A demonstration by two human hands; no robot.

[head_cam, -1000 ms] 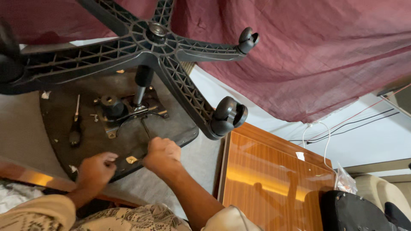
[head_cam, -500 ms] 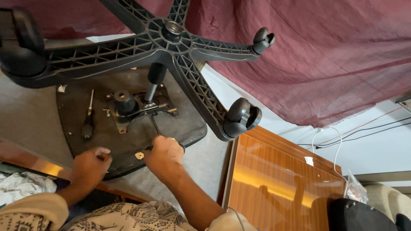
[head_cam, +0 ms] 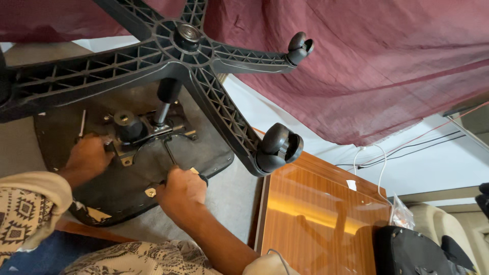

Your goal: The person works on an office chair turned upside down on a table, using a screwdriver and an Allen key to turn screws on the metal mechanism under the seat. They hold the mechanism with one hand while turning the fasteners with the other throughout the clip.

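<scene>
— Down on the floor, that office chair is flipped over: the black seat underside [head_cam: 127, 188] faces up, and the star base [head_cam: 153, 56] with its casters [head_cam: 277, 147] sticks out over it.

— Where are the hands?

— The left hand [head_cam: 89, 158] is at the metal mechanism plate [head_cam: 147, 137] bolted to the seat, fingers curled in by its left edge, near a screwdriver [head_cam: 81, 125] lying on the seat. Whether it pinches anything, I can't tell. The right hand [head_cam: 181, 193] is closed around a dark lever handle [head_cam: 201, 178] at the seat's near edge.

— How far along does it look?

— My guess is partway. The plate sits on the seat with the gas column [head_cam: 164, 104] and base joined to it, so the big pieces are together. A small brass fitting [head_cam: 150, 192] lies loose beside the right hand, which suggests fastening isn't finished.

— And around them?

— Maroon cloth [head_cam: 356, 66] hanging behind, and a glossy wooden panel [head_cam: 316, 214] to the right.
</scene>
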